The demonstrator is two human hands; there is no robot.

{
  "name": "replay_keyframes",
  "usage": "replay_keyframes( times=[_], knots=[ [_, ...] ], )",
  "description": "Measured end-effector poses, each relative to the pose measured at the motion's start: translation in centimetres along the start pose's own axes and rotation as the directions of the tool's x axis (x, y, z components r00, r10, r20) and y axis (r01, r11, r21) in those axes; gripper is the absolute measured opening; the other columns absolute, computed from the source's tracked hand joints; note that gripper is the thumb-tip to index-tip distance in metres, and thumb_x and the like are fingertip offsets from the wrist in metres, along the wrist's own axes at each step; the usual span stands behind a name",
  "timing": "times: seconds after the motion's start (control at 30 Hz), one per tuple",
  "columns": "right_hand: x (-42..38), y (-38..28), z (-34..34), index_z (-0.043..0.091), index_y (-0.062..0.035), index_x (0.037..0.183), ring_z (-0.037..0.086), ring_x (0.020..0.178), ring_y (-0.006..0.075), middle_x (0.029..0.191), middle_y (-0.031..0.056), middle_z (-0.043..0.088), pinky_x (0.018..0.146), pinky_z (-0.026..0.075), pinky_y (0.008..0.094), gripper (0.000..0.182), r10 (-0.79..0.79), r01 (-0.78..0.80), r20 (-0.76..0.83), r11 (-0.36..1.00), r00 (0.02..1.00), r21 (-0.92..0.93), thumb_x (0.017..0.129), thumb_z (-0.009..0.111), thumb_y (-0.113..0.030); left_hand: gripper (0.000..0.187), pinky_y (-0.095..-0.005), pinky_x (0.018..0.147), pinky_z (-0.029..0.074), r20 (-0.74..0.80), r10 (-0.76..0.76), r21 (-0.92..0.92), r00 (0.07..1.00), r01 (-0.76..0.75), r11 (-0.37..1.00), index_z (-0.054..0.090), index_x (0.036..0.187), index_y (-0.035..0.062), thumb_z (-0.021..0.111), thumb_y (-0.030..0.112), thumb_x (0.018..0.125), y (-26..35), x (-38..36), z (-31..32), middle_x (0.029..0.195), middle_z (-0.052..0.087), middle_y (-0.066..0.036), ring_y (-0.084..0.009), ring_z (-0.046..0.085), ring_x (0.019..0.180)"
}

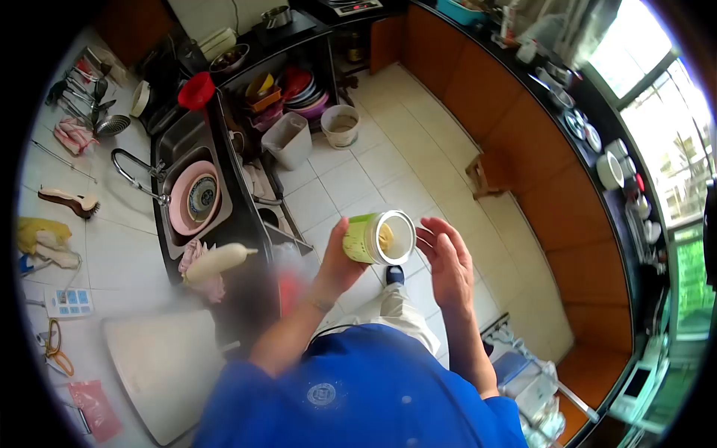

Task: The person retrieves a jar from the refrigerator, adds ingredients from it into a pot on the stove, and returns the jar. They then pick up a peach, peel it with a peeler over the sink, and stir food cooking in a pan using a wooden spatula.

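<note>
Above tiles, jar point(379, 237) (green) tipped sideways, mouth toward right hand point(448, 263)

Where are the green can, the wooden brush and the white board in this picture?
Green can point(358, 237): head view, on its green side.
Wooden brush point(59, 196): head view, on its brown back.
White board point(164, 366): head view, on its flat face.

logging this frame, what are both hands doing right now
left hand: closed around the green canister, its open mouth facing right
right hand: open, empty, fingers spread beside the canister's mouth
</note>
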State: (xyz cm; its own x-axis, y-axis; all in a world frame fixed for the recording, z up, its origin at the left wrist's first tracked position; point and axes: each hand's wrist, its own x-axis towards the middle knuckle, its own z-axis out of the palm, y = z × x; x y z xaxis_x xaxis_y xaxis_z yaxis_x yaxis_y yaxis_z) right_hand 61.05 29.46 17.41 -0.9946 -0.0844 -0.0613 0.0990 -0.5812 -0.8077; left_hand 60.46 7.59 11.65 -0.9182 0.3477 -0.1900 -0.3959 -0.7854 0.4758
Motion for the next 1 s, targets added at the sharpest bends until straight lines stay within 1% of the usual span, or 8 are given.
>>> replay_keyframes(
  times=[0.17,0.23,0.3,0.5,0.57,0.67,0.83,1.0],
  knots=[
    [19.6,2.4,4.4,0.059,0.0046,0.136,0.064,0.117,0.0200,0.129,0.0130,0.067,0.105,0.049,0.0339,0.044,0.192,-0.195,0.101,0.980,0.976,0.029,0.112,0.049,-0.030,0.051,-0.0353,0.108,0.045,-0.195,0.376,0.272,0.906,-0.318,0.908,0.055,0.141,0.0059,0.046,0.045,0.110,7.8,10.5,1.1,0.134,0.063,-0.008,-0.0197,0.060,0.123],
    [27.8,4.7,7.3,0.061,0.0044,0.132,0.063,0.117,0.0194,0.125,0.0136,0.068,0.105,0.049,0.0346,0.042,0.276,-0.270,0.149,0.961,0.950,-0.055,0.112,0.049,-0.031,0.045,-0.0290,0.100,0.044,-0.139,0.730,0.837,0.669,-0.314,0.447,0.054,0.136,0.0036,0.048,0.039,0.109,12.9,14.8,0.1,0.128,0.059,-0.008,-0.0149,0.055,0.118],
    [30.4,5.4,8.1,0.062,0.0047,0.129,0.065,0.113,0.0198,0.122,0.0131,0.069,0.102,0.051,0.0348,0.043,0.258,-0.254,0.181,0.966,0.949,-0.041,0.111,0.050,-0.032,0.042,-0.0301,0.098,0.044,-0.155,0.725,0.811,0.671,-0.333,0.481,0.052,0.137,0.0023,0.054,0.031,0.106,14.3,16.2,-0.2,0.131,0.055,-0.009,-0.0163,0.054,0.114],
    [46.6,12.0,14.4,0.064,0.0034,0.128,0.069,0.107,0.0214,0.116,0.0121,0.071,0.098,0.054,0.0342,0.037,0.432,-0.470,0.244,0.873,0.868,0.127,0.111,0.050,-0.027,0.051,-0.0353,0.093,0.049,0.096,0.898,0.984,0.428,-0.178,-0.021,0.049,0.138,0.0011,0.066,0.026,0.097,25.9,25.3,-3.7,0.134,0.050,-0.012,-0.0219,0.055,0.112],
    [53.5,14.9,17.7,0.064,0.0027,0.127,0.069,0.105,0.0205,0.114,0.0108,0.072,0.096,0.054,0.0342,0.036,0.477,-0.519,0.258,0.845,0.840,0.128,0.111,0.050,-0.026,0.053,-0.0365,0.093,0.050,-0.047,0.889,0.990,0.456,-0.096,0.101,0.049,0.137,0.0011,0.069,0.026,0.095,31.2,28.7,-7.1,0.134,0.049,-0.013,-0.0241,0.055,0.114],
    [61.7,16.4,23.7,0.064,0.0021,0.126,0.069,0.105,0.0203,0.113,0.0104,0.072,0.095,0.055,0.0349,0.035,0.402,-0.454,0.327,0.885,0.855,0.098,0.111,0.050,-0.026,0.056,-0.0403,0.099,0.049,0.129,0.915,0.990,0.382,-0.110,-0.094,0.050,0.137,0.0018,0.073,0.024,0.092,39.4,33.3,-9.5,0.133,0.049,-0.017,-0.0310,0.056,0.118],
    [74.7,19.5,30.5,0.065,0.0004,0.126,0.069,0.103,0.0190,0.112,0.0101,0.072,0.094,0.055,0.0341,0.037,0.439,-0.522,0.341,0.828,0.831,0.205,0.109,0.053,-0.031,0.058,-0.0445,0.104,0.046,0.093,0.911,0.995,0.403,-0.080,-0.066,0.048,0.140,0.0019,0.072,0.025,0.093,51.8,42.0,-12.0,0.134,0.049,-0.019,-0.0364,0.055,0.122],
    [85.9,22.9,35.1,0.066,0.0006,0.123,0.071,0.104,0.0209,0.114,0.0111,0.073,0.093,0.056,0.0363,0.037,0.492,-0.588,0.362,0.774,0.792,0.233,0.110,0.052,-0.031,0.059,-0.0448,0.106,0.044,0.195,0.912,0.977,0.360,0.004,-0.211,0.047,0.141,0.0004,0.071,0.027,0.093,60.4,48.8,-15.2,0.134,0.049,-0.020,-0.0371,0.054,0.124]
  ],
)
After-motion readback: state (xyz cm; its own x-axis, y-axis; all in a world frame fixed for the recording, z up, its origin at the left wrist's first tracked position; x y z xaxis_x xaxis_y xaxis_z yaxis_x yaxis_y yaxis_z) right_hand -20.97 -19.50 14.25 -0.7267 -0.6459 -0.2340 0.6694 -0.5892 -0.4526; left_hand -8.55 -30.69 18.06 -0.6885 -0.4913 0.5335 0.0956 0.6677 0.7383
